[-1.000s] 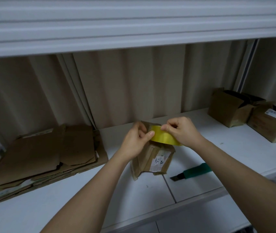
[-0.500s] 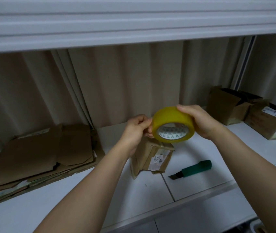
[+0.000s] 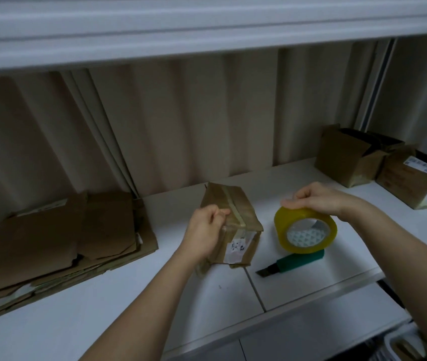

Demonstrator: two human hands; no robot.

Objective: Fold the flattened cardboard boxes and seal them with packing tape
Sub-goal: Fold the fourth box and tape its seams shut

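A small folded cardboard box (image 3: 235, 204) stands on the white counter (image 3: 103, 303), its top flaps closed with a strip of tape along the seam and a white label on its front. My left hand (image 3: 204, 230) rests against the box's left top edge, fingers pinched together at the seam. My right hand (image 3: 319, 199) grips a yellow roll of packing tape (image 3: 304, 230) from above, to the right of the box and above the counter. Whether a tape strip runs between the roll and my left hand is unclear.
A green utility knife (image 3: 293, 264) lies on the counter under the roll, blade out to the left. A stack of flattened cardboard boxes (image 3: 58, 238) lies at the left. Two folded boxes (image 3: 347, 160) (image 3: 412, 183) stand at the back right. Beige curtains hang behind.
My right hand has carried the tape roll down and to the right, away from above the box. My left hand has dropped onto the box's top edge. The box top is now in view.
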